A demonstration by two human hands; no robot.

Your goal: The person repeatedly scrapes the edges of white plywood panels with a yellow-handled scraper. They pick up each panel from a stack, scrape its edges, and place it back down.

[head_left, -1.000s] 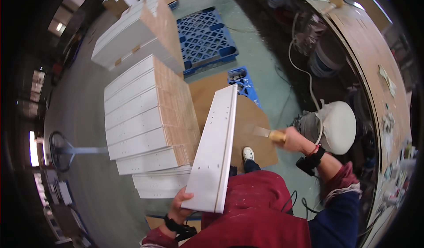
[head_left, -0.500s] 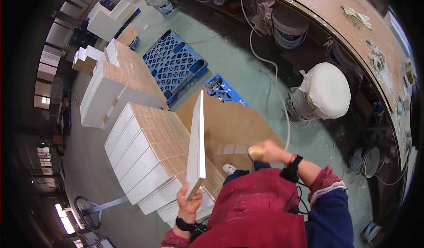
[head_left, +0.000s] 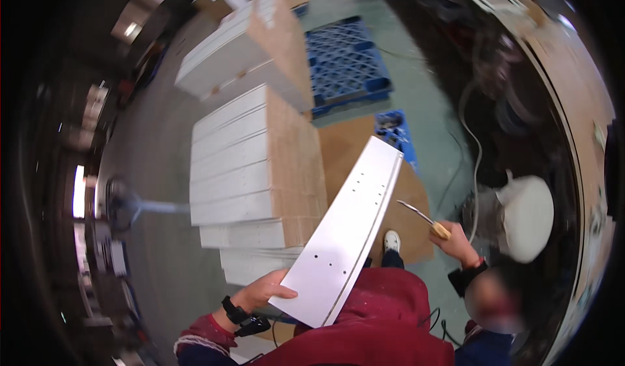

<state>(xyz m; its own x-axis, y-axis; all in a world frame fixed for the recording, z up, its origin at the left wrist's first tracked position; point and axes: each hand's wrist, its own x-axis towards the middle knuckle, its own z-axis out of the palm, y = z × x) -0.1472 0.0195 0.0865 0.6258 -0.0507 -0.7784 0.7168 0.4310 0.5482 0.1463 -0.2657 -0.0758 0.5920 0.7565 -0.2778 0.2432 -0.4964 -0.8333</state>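
A long white board (head_left: 351,226) with several small drilled holes and a groove along its right edge slants across the front of my body. My left hand (head_left: 265,289) grips its lower left corner, thumb on the face. To the right of the board, my right hand (head_left: 459,243) is closed round the wooden handle of a thin metal-bladed tool (head_left: 416,211). The blade points up and left toward the board's edge, apart from it; its exact kind is unclear. Left of the board stands a stack of similar white boards (head_left: 231,174).
Brown sheeting (head_left: 345,146) covers the floor ahead, near my shoe (head_left: 391,241). Beyond lie a blue pallet (head_left: 345,60) and more stacked boards (head_left: 228,56). At right are a white-covered bucket (head_left: 530,219), a pale hose (head_left: 480,146) and a workbench (head_left: 573,86).
The board has turned from nearly edge-on to show its broad holed face. My right hand with the tool has moved right, and the view has shifted.
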